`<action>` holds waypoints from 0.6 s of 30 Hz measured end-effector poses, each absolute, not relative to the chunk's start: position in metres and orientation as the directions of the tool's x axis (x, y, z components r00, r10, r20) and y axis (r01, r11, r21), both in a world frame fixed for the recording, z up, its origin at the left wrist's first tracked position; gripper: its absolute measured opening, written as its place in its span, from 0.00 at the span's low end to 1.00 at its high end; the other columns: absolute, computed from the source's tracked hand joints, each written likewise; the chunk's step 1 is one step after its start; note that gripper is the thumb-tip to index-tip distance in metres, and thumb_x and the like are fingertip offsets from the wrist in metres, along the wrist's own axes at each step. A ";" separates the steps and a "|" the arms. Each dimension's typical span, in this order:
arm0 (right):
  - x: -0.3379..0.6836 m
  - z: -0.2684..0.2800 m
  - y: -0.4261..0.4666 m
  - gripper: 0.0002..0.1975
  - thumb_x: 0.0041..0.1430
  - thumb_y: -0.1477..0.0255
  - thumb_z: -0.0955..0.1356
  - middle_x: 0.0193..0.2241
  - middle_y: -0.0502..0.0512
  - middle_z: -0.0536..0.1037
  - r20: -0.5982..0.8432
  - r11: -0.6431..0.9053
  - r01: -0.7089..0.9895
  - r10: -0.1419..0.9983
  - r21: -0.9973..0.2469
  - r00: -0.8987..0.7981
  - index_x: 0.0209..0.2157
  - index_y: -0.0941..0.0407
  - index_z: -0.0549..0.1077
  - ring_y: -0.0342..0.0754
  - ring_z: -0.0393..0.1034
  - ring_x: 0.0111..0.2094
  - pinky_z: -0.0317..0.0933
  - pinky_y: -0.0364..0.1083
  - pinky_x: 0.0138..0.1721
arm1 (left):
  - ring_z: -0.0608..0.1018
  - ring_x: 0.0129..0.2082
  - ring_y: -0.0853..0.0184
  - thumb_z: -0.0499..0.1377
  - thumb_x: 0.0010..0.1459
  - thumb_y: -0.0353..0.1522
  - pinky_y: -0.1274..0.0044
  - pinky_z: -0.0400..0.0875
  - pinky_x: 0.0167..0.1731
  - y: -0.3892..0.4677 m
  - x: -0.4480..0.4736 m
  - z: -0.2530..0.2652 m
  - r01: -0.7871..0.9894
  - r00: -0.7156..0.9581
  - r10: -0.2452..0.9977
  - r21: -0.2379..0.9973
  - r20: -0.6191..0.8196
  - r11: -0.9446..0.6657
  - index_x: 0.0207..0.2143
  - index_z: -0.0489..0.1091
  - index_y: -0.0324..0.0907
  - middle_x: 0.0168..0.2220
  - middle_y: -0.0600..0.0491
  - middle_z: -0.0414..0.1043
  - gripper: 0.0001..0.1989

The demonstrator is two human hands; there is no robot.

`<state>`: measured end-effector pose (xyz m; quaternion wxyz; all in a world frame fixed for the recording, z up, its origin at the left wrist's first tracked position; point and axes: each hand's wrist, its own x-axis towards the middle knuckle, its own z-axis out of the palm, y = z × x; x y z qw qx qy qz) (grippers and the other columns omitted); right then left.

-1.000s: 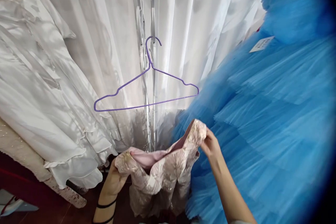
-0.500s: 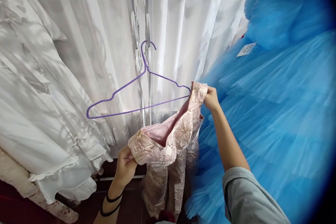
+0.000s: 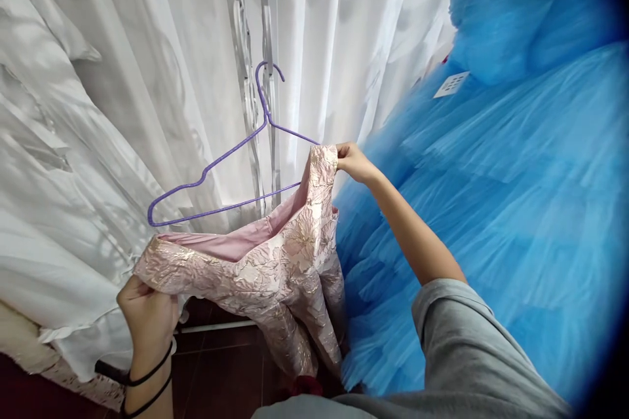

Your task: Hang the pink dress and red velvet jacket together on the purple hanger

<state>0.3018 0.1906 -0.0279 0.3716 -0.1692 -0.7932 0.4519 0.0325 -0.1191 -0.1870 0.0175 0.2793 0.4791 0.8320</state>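
Note:
A pink and gold brocade dress (image 3: 255, 281) with wide shoulder bands and a pink lining is stretched between my two hands. Its left band is gripped by my left hand (image 3: 150, 314), which has black bands at the wrist. My right hand (image 3: 354, 162) pinches the right band, higher up. Behind the dress a purple hanger (image 3: 211, 167) hangs by its hook from a white metal upright. The hanger's right end is hidden by the dress; its left end sticks out bare above the left band.
White curtains (image 3: 319, 46) cover the back. White garments (image 3: 39, 209) hang at the left. A large blue tulle dress (image 3: 491, 196) with a white tag (image 3: 451, 84) fills the right side. Dark red floor tiles (image 3: 221, 366) show below, crossed by a pale bar (image 3: 216, 326).
My left hand has moved left and down, spreading the dress's neckline wider. My right hand has shifted left with its band, which now covers more of the hanger's right end.

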 end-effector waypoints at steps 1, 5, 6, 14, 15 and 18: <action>0.302 -0.032 0.187 0.12 0.38 0.69 0.77 0.18 0.48 0.73 0.425 0.510 -0.078 0.611 -0.857 -0.668 0.23 0.61 0.75 0.39 0.65 0.21 0.62 0.38 0.24 | 0.79 0.36 0.67 0.71 0.38 0.28 0.75 0.78 0.43 -0.122 0.033 -0.182 0.222 -0.857 0.272 0.792 0.436 -0.569 0.25 0.70 0.40 0.28 0.56 0.75 0.13; 0.315 -0.064 0.172 0.15 0.36 0.67 0.79 0.21 0.50 0.76 0.392 0.377 -0.155 0.707 -0.913 -0.589 0.24 0.60 0.76 0.42 0.70 0.24 0.66 0.40 0.27 | 0.80 0.45 0.63 0.73 0.36 0.26 0.73 0.79 0.48 -0.129 0.046 -0.178 0.132 -0.863 0.308 0.767 0.401 -0.628 0.28 0.74 0.40 0.37 0.52 0.80 0.14; 0.322 -0.075 0.169 0.15 0.35 0.67 0.79 0.21 0.50 0.76 0.373 0.336 -0.173 0.738 -0.926 -0.562 0.24 0.59 0.76 0.42 0.70 0.24 0.65 0.40 0.27 | 0.80 0.47 0.62 0.73 0.36 0.26 0.73 0.78 0.49 -0.130 0.051 -0.181 0.096 -0.857 0.345 0.775 0.384 -0.624 0.30 0.75 0.40 0.39 0.51 0.80 0.15; 0.363 -0.130 0.204 0.26 0.30 0.61 0.81 0.34 0.57 0.82 0.263 0.114 -0.334 0.856 -0.936 -0.444 0.33 0.57 0.78 0.51 0.78 0.40 0.72 0.47 0.44 | 0.82 0.41 0.58 0.76 0.26 0.28 0.72 0.80 0.44 -0.100 0.099 -0.210 -0.198 -0.682 0.689 0.845 0.246 -0.497 0.36 0.77 0.40 0.41 0.48 0.81 0.27; 0.363 -0.127 0.213 0.27 0.29 0.60 0.82 0.35 0.58 0.82 0.278 0.126 -0.344 0.855 -0.931 -0.438 0.33 0.57 0.77 0.52 0.77 0.41 0.71 0.48 0.46 | 0.82 0.42 0.58 0.76 0.27 0.29 0.72 0.80 0.44 -0.094 0.106 -0.209 -0.195 -0.649 0.716 0.853 0.258 -0.485 0.35 0.77 0.40 0.41 0.48 0.81 0.26; 0.358 -0.108 0.236 0.28 0.28 0.58 0.81 0.33 0.59 0.82 0.346 0.211 -0.333 0.835 -0.919 -0.428 0.32 0.57 0.76 0.52 0.76 0.43 0.71 0.48 0.47 | 0.82 0.45 0.57 0.76 0.33 0.33 0.72 0.79 0.45 -0.080 0.125 -0.204 -0.160 -0.537 0.787 0.880 0.302 -0.447 0.37 0.78 0.43 0.41 0.47 0.81 0.24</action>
